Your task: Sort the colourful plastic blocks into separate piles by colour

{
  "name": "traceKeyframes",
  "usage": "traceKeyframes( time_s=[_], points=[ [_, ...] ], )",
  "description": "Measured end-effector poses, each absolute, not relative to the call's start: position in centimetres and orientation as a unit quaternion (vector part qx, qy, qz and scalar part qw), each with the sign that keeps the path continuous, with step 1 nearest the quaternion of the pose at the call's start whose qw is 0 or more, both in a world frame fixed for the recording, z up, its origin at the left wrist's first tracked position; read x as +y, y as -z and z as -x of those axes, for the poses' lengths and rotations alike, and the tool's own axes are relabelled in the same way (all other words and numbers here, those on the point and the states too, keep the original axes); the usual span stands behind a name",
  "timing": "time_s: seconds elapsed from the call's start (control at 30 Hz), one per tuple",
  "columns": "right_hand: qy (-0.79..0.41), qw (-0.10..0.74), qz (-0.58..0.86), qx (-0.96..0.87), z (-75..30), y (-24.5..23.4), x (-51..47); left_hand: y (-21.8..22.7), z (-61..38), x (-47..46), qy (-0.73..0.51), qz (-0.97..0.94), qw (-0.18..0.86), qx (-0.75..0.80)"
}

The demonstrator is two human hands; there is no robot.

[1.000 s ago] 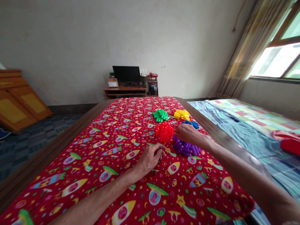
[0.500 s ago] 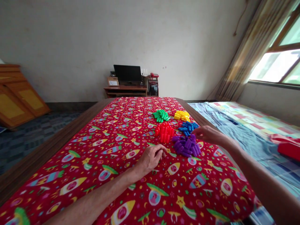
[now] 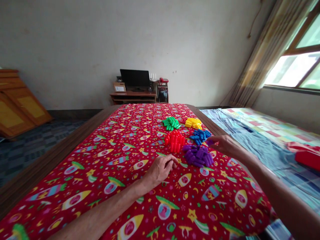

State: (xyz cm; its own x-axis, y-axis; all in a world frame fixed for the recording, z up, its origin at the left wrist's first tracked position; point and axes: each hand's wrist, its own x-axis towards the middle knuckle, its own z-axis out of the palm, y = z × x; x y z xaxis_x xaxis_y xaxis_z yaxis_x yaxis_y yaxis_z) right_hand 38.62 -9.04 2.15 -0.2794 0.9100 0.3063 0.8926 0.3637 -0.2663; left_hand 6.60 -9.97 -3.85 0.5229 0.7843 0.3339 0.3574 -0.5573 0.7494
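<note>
the right hand (image 3: 227, 146) reaches just past the purple plastic pegs (image 3: 197, 156), fingertips pinched on one purple peg (image 3: 209, 142) (mostly hidden by the fingers). the left hand (image 3: 160, 170) rests curled on the red rocket-print cloth (image 3: 140, 213), just beside the red pegs (image 3: 175, 141) (whether it holds anything, i cannot tell).

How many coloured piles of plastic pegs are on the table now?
5. Green and yellow piles lie farthest; red and blue sit side by side nearer; purple is nearest, beside the right hand, which seems to pinch a purple peg.
</note>
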Motion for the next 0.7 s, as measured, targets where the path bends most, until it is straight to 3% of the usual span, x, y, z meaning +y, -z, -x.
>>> traceKeyframes(
  time_s=[0.17,0.33,0.7],
  points=[
    [-0.083,0.235,0.482,-0.84,-35.7,-3.8,-10.0,3.2,-6.6,-10.2,-0.335,-0.814,0.315,0.354],
    [-0.033,0.199,0.416,-0.887,-33.9,-3.0,-9.4,3.2,-6.5,-10.3,-0.33,-0.817,0.313,0.355],
    [-0.046,0.187,0.437,-0.879,-34.1,-2.5,-9.9,3.5,-6.5,-10.3,-0.332,-0.816,0.313,0.355]
  ],
)
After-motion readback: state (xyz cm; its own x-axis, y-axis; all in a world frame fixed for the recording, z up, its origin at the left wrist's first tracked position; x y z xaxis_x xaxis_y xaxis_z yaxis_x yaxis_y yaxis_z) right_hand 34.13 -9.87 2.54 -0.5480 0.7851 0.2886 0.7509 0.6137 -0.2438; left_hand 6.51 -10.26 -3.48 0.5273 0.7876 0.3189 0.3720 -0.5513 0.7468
